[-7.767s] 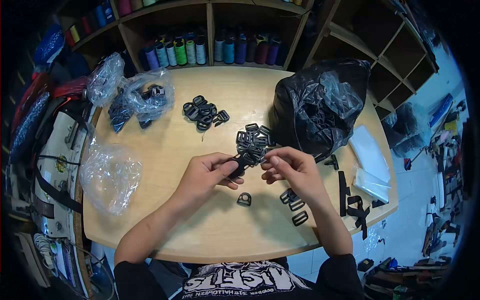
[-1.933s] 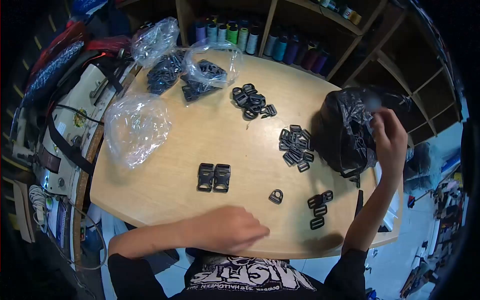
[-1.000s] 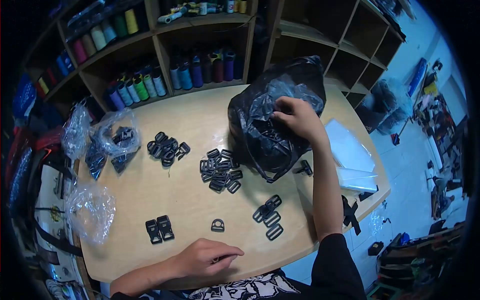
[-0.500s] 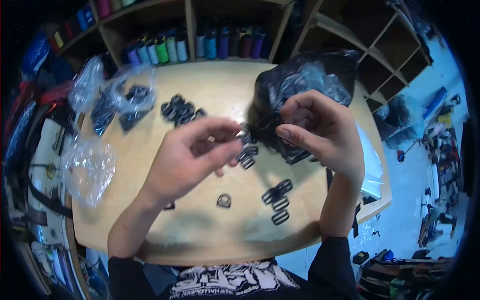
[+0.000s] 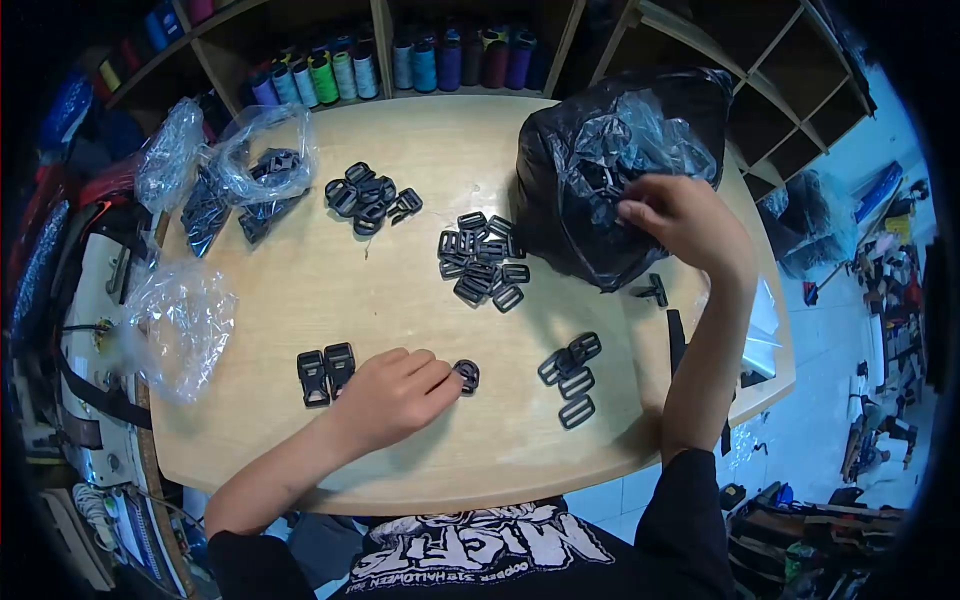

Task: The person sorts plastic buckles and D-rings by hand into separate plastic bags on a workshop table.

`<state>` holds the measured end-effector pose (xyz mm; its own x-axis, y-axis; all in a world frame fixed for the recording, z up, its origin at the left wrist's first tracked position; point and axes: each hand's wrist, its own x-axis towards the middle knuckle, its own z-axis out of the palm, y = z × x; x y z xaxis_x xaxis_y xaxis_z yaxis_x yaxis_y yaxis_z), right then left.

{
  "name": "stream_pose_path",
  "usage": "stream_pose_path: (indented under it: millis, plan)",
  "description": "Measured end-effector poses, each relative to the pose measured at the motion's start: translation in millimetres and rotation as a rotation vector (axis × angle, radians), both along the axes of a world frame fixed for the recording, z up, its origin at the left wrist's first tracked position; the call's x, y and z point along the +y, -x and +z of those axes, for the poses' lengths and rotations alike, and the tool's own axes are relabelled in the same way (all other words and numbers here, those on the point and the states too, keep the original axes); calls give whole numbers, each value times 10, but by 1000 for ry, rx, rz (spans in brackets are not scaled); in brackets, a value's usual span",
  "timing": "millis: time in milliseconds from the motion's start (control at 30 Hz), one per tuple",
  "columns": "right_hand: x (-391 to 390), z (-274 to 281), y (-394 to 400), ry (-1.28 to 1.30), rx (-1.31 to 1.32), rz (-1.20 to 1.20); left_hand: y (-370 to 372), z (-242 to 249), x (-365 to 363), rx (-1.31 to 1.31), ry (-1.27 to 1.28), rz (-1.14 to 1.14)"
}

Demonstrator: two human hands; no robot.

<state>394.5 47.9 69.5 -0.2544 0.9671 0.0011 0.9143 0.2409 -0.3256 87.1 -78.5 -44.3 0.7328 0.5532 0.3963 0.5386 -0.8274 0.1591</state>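
Note:
My left hand (image 5: 398, 393) is low over the table, fingers closed, with its fingertips at the edge of a small black plastic D-ring (image 5: 466, 377). Two black side-release buckles (image 5: 325, 374) lie just left of that hand. My right hand (image 5: 690, 220) is at the mouth of a black plastic bag (image 5: 560, 215), thumb and fingers pinched together; dark plastic shows by the fingertips, but what they hold is hidden. Several black strap sliders (image 5: 577, 381) lie between the hands, near the front. A larger pile of sliders (image 5: 482, 260) sits beside the bag.
Black buckle parts (image 5: 362, 198) are heaped at the back left. Clear plastic bags (image 5: 265, 165) stand at the table's left edge, with an empty clear bag (image 5: 180, 330) nearer. Thread spools (image 5: 323, 78) line the shelf behind. A black piece (image 5: 654, 291) lies below the black bag.
My left hand has come down from mid-air to the D-ring on the table. My right hand has moved right, to the bag's opening. The slider pile and buckles are now uncovered.

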Motion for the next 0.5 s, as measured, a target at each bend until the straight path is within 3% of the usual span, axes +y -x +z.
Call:
stream_pose_path:
  millis: [100,167,200,300,500]
  plan:
    - [90,-61,50,-69,-21,-33,19,7,21,-50,33,-12]
    - [149,-155,38,-379,53,134,27,201,82,-171,132,-4]
    - [177,-173,49,-390,49,129,17,259,115,-173,122,-12]
    - [284,-251,53,-267,-30,226,-101,453,286,-282,75,-3]
    - [298,-180,17,-122,196,261,-542,873,755,-440,28,86]
